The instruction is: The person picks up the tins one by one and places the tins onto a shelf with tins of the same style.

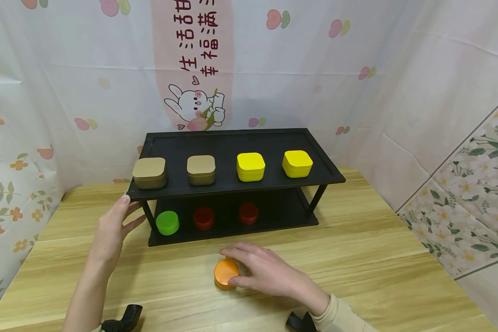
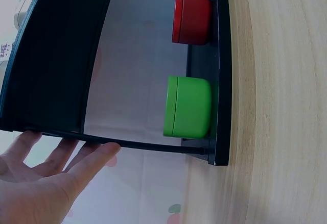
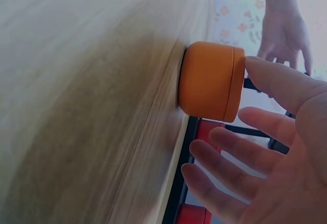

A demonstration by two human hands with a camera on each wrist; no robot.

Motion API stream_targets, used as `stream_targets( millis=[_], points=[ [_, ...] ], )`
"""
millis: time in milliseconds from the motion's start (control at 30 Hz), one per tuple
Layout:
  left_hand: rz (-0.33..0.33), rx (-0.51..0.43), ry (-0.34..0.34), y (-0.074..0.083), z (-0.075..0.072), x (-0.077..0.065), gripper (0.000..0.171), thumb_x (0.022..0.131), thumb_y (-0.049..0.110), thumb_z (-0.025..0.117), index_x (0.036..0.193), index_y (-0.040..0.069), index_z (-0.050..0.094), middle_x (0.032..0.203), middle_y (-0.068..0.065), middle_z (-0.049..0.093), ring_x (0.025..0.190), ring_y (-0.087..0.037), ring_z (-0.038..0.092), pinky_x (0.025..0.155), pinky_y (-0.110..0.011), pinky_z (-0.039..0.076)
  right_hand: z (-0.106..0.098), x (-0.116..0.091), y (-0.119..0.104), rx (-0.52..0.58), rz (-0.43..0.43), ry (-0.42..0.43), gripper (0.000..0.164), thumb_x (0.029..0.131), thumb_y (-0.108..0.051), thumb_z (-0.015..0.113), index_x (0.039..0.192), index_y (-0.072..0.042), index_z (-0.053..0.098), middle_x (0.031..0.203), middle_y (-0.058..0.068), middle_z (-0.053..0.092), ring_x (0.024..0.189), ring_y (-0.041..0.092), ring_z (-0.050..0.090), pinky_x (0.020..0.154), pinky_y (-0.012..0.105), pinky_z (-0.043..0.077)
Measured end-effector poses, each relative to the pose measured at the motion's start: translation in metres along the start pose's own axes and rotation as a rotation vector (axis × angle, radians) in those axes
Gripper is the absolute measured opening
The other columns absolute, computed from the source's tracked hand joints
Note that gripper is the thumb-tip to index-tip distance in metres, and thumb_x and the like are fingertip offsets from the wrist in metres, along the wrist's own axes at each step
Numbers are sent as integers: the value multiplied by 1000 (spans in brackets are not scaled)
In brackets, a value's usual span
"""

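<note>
A round orange lidded container (image 1: 226, 273) stands on the wooden table in front of a black two-tier shelf (image 1: 228, 185). My right hand (image 1: 262, 269) is beside it, thumb tip at the lid's edge; in the right wrist view the other fingers (image 3: 227, 155) are spread and loosely bent, apart from its sides. At the shelf's left front corner, my left hand (image 1: 113, 227) has its extended fingertips against the upper tier's edge and side post. Close to that hand, a round green lidded container (image 2: 190, 106) sits on the lower tier.
Two red containers (image 1: 204, 218) stand right of the green one on the lower tier. Up top are two tan square boxes (image 1: 150, 173) and two yellow ones (image 1: 251, 167). A patterned curtain (image 1: 315, 83) hangs behind; black straps (image 1: 122, 320) show near both wrists.
</note>
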State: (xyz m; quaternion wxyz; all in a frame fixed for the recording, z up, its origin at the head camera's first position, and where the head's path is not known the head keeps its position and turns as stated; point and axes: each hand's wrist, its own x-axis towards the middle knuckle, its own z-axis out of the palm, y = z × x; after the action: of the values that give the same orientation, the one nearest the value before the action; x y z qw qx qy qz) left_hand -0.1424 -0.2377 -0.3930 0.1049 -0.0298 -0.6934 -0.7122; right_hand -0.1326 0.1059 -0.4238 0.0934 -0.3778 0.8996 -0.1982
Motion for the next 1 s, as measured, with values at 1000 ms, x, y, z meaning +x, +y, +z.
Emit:
stream_targets(
  millis=[1000],
  points=[
    [2,-28,-2,0,2,-3,37,112,36,42,141,23,59,136,15,53,120,4,57,90,-14,61,9,-1,-3,8,-24,-46,56,98,-45,70,149,-27,54,145,-9,61,130,11,59,106,40,58]
  ],
)
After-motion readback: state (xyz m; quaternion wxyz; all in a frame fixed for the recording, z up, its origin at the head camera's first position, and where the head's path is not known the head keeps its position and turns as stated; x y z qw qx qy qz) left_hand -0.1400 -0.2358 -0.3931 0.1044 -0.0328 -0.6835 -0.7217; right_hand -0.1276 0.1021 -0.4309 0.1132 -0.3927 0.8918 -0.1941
